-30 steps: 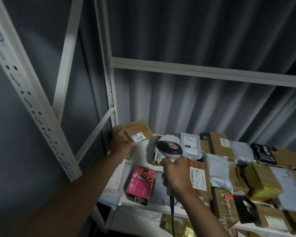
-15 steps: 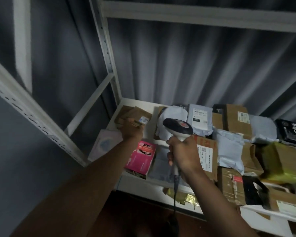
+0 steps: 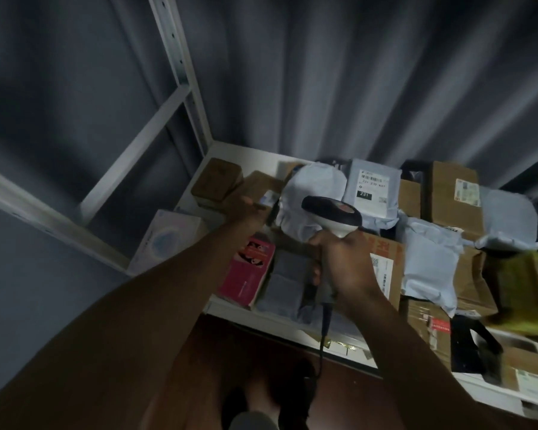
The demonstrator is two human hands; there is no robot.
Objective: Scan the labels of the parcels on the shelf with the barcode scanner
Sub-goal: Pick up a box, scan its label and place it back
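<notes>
Barcode scanner point(image 3: 331, 217), white body, black head, upright in right hand point(image 3: 343, 268), cable hanging below. Parcels crowding white shelf point(image 3: 246, 153): brown box point(image 3: 263, 189) with label under left hand point(image 3: 246, 212), grey mailer point(image 3: 371, 189) labelled, pink box point(image 3: 249, 271) at front edge.

left arm: stretched far-left, forearm bare | left hand point(image 3: 248, 209): fingers curled, blurred, grip unclear | right arm: bent, reaching forward | right hand point(image 3: 343, 262): fist wrapped round a handle, upright
</notes>
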